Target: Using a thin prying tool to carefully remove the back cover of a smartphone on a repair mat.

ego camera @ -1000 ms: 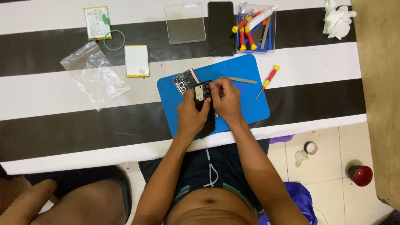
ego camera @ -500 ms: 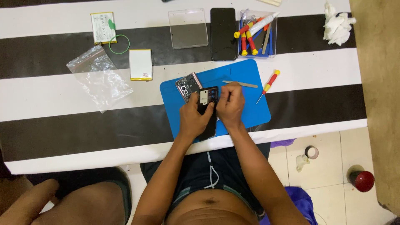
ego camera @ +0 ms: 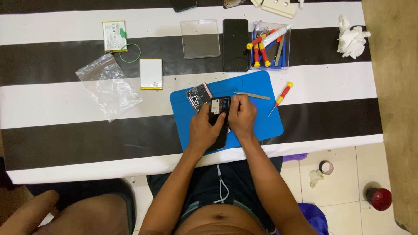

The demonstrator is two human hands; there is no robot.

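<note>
A black phone body (ego camera: pixel 217 114) is gripped by the left hand (ego camera: pixel 204 130) and pinched at its top by the right hand (ego camera: pixel 242 116) over a blue mat (ego camera: pixel 261 117).

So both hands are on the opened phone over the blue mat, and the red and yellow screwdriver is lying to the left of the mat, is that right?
Not quite. In the head view both hands, left and right, do hold the opened phone over the blue mat, but the red and yellow screwdriver lies at the mat's right edge, not to its left.
</note>
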